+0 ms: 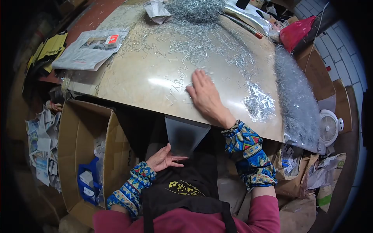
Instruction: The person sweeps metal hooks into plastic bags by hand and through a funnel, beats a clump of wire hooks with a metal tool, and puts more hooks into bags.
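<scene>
My right hand [206, 94] lies flat, palm down, on the light tabletop [136, 87], its fingers beside scattered small metal pieces [178, 83]. Below the table's front edge, my left hand [165, 158] is at the lower end of a translucent plastic bag [184, 136], fingers apart; whether it touches the bag is unclear. A large heap of the metal pieces [196, 11] covers the back of the table. A smaller shiny cluster [259, 103] lies to the right of my right hand.
A printed plastic packet [91, 48] rests at the table's left. An open cardboard box [83, 116] stands below left, with a blue bag [88, 182] inside. Along the right edge are a bulky clear sack [295, 101], a white fan [328, 127] and a pink bag [296, 33].
</scene>
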Demonstrator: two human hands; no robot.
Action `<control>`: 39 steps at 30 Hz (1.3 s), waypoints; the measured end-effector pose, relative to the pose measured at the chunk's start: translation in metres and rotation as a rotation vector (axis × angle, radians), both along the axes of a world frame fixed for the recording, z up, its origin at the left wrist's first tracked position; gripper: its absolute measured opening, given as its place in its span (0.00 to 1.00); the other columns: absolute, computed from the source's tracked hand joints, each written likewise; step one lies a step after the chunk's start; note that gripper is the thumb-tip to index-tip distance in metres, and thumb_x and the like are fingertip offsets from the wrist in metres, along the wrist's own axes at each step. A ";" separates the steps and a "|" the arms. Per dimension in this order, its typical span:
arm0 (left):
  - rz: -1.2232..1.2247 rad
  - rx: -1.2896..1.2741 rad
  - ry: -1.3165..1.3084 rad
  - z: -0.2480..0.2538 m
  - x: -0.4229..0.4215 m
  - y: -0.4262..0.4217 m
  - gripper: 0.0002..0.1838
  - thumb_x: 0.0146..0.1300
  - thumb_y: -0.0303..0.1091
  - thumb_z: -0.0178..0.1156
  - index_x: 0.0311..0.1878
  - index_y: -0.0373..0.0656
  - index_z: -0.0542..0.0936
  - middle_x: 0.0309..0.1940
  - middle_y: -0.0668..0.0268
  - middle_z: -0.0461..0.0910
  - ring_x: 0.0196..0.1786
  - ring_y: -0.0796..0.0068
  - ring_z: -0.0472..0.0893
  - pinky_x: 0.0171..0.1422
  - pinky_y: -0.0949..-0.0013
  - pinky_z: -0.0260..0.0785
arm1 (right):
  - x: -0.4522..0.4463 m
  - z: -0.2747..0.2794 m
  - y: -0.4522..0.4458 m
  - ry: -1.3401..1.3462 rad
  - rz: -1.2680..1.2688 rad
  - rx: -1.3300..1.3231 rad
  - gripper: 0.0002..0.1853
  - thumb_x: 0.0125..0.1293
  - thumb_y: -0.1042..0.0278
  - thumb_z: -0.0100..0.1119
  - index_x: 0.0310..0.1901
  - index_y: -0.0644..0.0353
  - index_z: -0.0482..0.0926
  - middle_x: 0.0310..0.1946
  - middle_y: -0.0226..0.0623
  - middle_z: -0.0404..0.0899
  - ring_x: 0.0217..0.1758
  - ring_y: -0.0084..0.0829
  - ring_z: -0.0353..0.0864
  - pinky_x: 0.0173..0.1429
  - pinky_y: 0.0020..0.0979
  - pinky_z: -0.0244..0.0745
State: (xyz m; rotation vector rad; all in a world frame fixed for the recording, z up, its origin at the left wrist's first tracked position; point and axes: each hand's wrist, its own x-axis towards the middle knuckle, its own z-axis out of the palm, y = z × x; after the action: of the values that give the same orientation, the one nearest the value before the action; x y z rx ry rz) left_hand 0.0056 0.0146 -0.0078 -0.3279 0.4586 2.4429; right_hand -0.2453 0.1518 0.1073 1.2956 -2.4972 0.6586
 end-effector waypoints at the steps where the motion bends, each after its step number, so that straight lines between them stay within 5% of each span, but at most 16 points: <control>1: -0.002 0.018 0.004 -0.002 0.001 -0.001 0.37 0.69 0.56 0.53 0.73 0.43 0.59 0.70 0.51 0.65 0.71 0.44 0.66 0.64 0.40 0.71 | -0.003 -0.001 0.001 -0.009 -0.062 -0.016 0.22 0.72 0.60 0.53 0.60 0.68 0.72 0.64 0.56 0.70 0.70 0.53 0.65 0.71 0.48 0.62; 5: 0.021 0.009 0.012 0.005 0.003 0.000 0.31 0.71 0.43 0.57 0.72 0.42 0.61 0.69 0.49 0.66 0.71 0.46 0.68 0.66 0.42 0.71 | -0.004 0.003 0.011 -0.236 0.024 -0.239 0.22 0.71 0.62 0.55 0.61 0.67 0.72 0.61 0.57 0.73 0.68 0.55 0.69 0.71 0.49 0.62; 6: 0.032 -0.015 0.009 0.008 0.002 0.002 0.30 0.72 0.39 0.58 0.72 0.41 0.62 0.69 0.49 0.67 0.70 0.48 0.68 0.66 0.44 0.71 | -0.008 0.000 0.008 -0.020 -0.031 -0.159 0.22 0.72 0.60 0.53 0.61 0.66 0.72 0.63 0.56 0.71 0.70 0.53 0.66 0.73 0.49 0.60; 9: -0.044 -0.216 -0.011 0.008 -0.001 0.004 0.25 0.69 0.25 0.59 0.68 0.36 0.67 0.66 0.50 0.71 0.69 0.53 0.72 0.68 0.53 0.72 | 0.011 0.016 -0.014 -0.086 0.124 0.001 0.22 0.74 0.58 0.50 0.62 0.65 0.72 0.66 0.55 0.68 0.73 0.51 0.63 0.75 0.50 0.58; 13: -0.045 -0.338 -0.082 -0.004 -0.001 0.003 0.10 0.66 0.16 0.56 0.49 0.30 0.80 0.54 0.50 0.80 0.60 0.58 0.80 0.64 0.67 0.76 | 0.053 -0.008 -0.036 -0.010 0.008 0.004 0.23 0.72 0.60 0.51 0.62 0.68 0.71 0.66 0.56 0.67 0.73 0.53 0.63 0.74 0.50 0.58; 17: -0.096 -0.367 -0.027 -0.024 0.004 -0.012 0.11 0.63 0.09 0.48 0.37 0.28 0.81 0.52 0.46 0.81 0.58 0.57 0.81 0.63 0.67 0.78 | 0.108 0.005 -0.018 -0.020 -0.140 0.056 0.22 0.71 0.63 0.54 0.61 0.69 0.71 0.64 0.57 0.69 0.71 0.54 0.65 0.73 0.50 0.61; 20: -0.073 -0.321 -0.005 -0.015 0.000 -0.012 0.11 0.63 0.10 0.49 0.43 0.25 0.81 0.52 0.46 0.81 0.57 0.59 0.82 0.64 0.65 0.77 | 0.123 0.032 0.006 -0.141 -0.046 0.121 0.20 0.69 0.67 0.56 0.59 0.68 0.73 0.61 0.55 0.73 0.66 0.52 0.72 0.68 0.47 0.67; 23: -0.172 -0.326 -0.018 -0.020 0.000 -0.016 0.09 0.64 0.13 0.53 0.44 0.23 0.81 0.52 0.49 0.81 0.57 0.63 0.81 0.67 0.65 0.75 | 0.119 0.056 0.028 -0.497 0.029 -0.213 0.17 0.60 0.84 0.51 0.50 0.62 0.80 0.50 0.46 0.80 0.50 0.45 0.82 0.53 0.36 0.76; 26: -0.117 -0.235 -0.008 -0.006 0.005 -0.007 0.17 0.64 0.14 0.57 0.55 0.31 0.77 0.54 0.54 0.81 0.57 0.63 0.82 0.67 0.64 0.75 | 0.122 0.040 0.038 -0.534 0.005 -0.151 0.13 0.53 0.84 0.54 0.38 0.59 0.81 0.34 0.40 0.78 0.42 0.44 0.77 0.49 0.39 0.69; 30: -0.053 -0.240 -0.038 -0.009 0.007 0.002 0.25 0.62 0.15 0.60 0.63 0.36 0.71 0.56 0.57 0.79 0.58 0.66 0.81 0.66 0.64 0.75 | 0.145 -0.003 0.030 -0.190 0.099 0.075 0.17 0.49 0.79 0.59 0.44 0.62 0.79 0.45 0.39 0.74 0.50 0.41 0.73 0.49 0.38 0.68; 33: -0.112 -0.295 -0.013 -0.014 0.007 0.000 0.25 0.61 0.15 0.62 0.62 0.35 0.71 0.55 0.57 0.80 0.58 0.66 0.80 0.65 0.64 0.75 | 0.157 -0.012 0.044 -0.447 0.372 0.294 0.13 0.52 0.78 0.59 0.42 0.61 0.80 0.39 0.40 0.77 0.47 0.41 0.75 0.48 0.37 0.69; 39: -0.149 -0.278 0.049 -0.018 -0.002 0.000 0.29 0.57 0.16 0.66 0.63 0.34 0.71 0.55 0.55 0.79 0.57 0.65 0.81 0.64 0.62 0.76 | 0.156 0.003 0.059 -0.693 -0.027 -0.114 0.16 0.57 0.85 0.55 0.49 0.66 0.78 0.41 0.45 0.79 0.51 0.48 0.78 0.52 0.39 0.76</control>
State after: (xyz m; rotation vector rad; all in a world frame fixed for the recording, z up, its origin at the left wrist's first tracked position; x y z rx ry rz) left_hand 0.0039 0.0143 -0.0258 -0.3370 0.8181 2.2478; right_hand -0.0898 0.2112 0.1104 1.1184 -2.9180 1.4206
